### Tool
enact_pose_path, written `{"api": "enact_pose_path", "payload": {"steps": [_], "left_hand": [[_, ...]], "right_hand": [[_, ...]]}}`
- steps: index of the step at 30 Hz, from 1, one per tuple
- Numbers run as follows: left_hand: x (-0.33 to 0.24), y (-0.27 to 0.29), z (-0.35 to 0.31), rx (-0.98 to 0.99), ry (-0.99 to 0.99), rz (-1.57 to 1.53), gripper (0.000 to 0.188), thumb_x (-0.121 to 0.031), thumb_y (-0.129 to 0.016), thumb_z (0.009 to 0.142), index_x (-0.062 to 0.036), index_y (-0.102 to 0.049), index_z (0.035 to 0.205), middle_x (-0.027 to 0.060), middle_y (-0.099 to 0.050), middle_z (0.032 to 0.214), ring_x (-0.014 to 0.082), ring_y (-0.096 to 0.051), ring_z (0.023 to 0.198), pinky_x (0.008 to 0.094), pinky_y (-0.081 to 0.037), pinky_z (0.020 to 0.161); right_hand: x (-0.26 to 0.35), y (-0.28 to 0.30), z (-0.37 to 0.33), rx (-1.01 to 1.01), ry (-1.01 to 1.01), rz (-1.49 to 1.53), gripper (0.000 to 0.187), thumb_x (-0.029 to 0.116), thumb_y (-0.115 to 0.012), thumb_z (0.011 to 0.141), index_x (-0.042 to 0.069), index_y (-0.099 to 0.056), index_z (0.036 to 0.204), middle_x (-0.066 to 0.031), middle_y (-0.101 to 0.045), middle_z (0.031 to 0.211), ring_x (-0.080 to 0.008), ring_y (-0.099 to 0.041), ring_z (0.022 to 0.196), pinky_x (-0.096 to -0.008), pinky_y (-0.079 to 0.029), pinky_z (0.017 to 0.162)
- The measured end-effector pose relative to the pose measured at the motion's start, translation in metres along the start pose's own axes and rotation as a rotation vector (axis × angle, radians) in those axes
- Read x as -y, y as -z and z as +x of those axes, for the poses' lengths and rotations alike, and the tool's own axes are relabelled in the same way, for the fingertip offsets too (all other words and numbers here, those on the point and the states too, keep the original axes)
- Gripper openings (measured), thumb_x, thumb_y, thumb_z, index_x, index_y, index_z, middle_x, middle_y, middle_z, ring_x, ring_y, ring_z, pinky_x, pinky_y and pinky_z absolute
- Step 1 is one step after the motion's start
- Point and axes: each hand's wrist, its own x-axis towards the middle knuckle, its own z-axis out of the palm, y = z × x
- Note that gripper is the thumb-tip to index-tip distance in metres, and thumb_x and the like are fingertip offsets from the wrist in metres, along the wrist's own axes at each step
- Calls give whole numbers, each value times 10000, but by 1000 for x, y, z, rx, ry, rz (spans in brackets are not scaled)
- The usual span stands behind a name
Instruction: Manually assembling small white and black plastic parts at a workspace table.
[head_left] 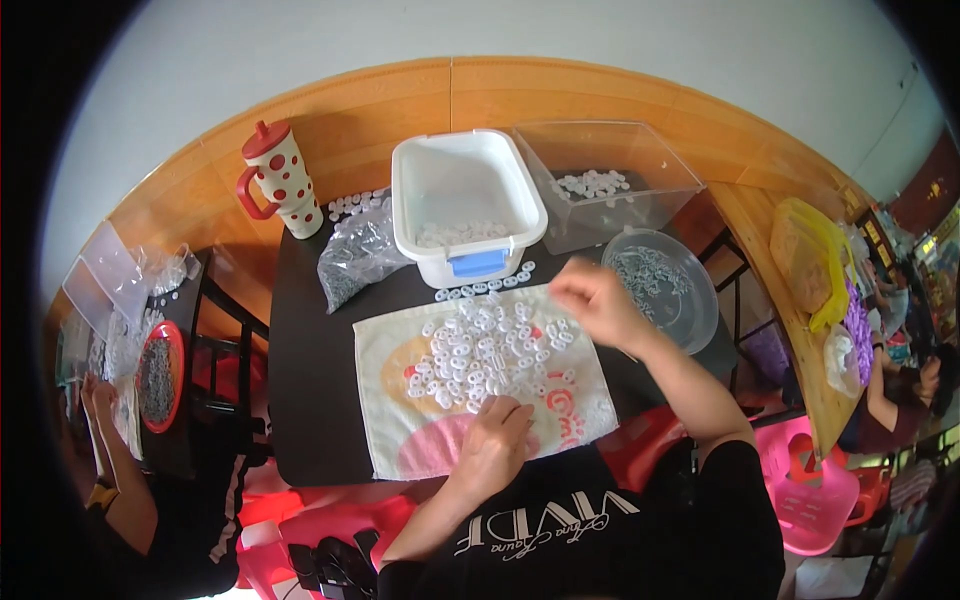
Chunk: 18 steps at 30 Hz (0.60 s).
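A printed cloth (590, 400) lies on the black table (310, 400), covered with several small white plastic rings (480, 350). My left hand (495, 440) rests on the cloth's near edge, fingers curled and pinching at the rings. My right hand (592, 300) hovers above the cloth's far right corner, fingers pinched together; whether a small part sits in them I cannot tell. A clear round bowl (700, 310) with small metal parts stands just right of that hand.
A white bin (420, 200) with a blue latch holds white parts behind the cloth. A clear box (650, 170), a bag of grey parts (355, 255) and a red-dotted tumbler (285, 180) stand at the back. Other people work at the left (110, 450) and right (890, 390).
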Motion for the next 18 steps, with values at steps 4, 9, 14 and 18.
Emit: {"api": "enact_pose_path", "payload": {"steps": [4, 9, 14, 18], "left_hand": [[-3, 7, 1, 49, -57, 48, 276, 103, -670, 715, 51, -685, 985, 168, -625, 923, 352, -607, 835, 403, -524, 726], [-4, 6, 1, 10, -37, 4, 270, 119, -668, 709, 54, -682, 970, 166, -622, 942, 348, -606, 839, 398, -526, 727], [-2, 4, -2, 2, -24, -3, 262, 113, -682, 711, 50, -682, 966, 163, -621, 945, 345, -606, 840, 397, -524, 723], [-3, 6, -2, 6, -18, -5, 264, 106, -688, 713, 45, -683, 970, 160, -620, 941, 343, -606, 840, 395, -524, 720]], "right_hand": [[13, -37, -24, 220, 91, -204, 138, 52, -693, 797, 36, -684, 934, -117, -616, 899, -315, -620, 862, -406, -508, 740], [22, -62, -17, 292, 259, -328, 158, 83, -710, 768, 72, -699, 925, -134, -597, 969, -329, -591, 963, -418, -495, 817], [16, -40, -25, 443, 225, -373, 208, 23, -715, 755, 60, -701, 959, -122, -587, 1032, -308, -587, 990, -402, -493, 853], [16, -26, -34, 408, 114, -239, 167, 1, -692, 764, 55, -699, 922, -126, -601, 1038, -310, -597, 993, -402, -503, 845]]}}
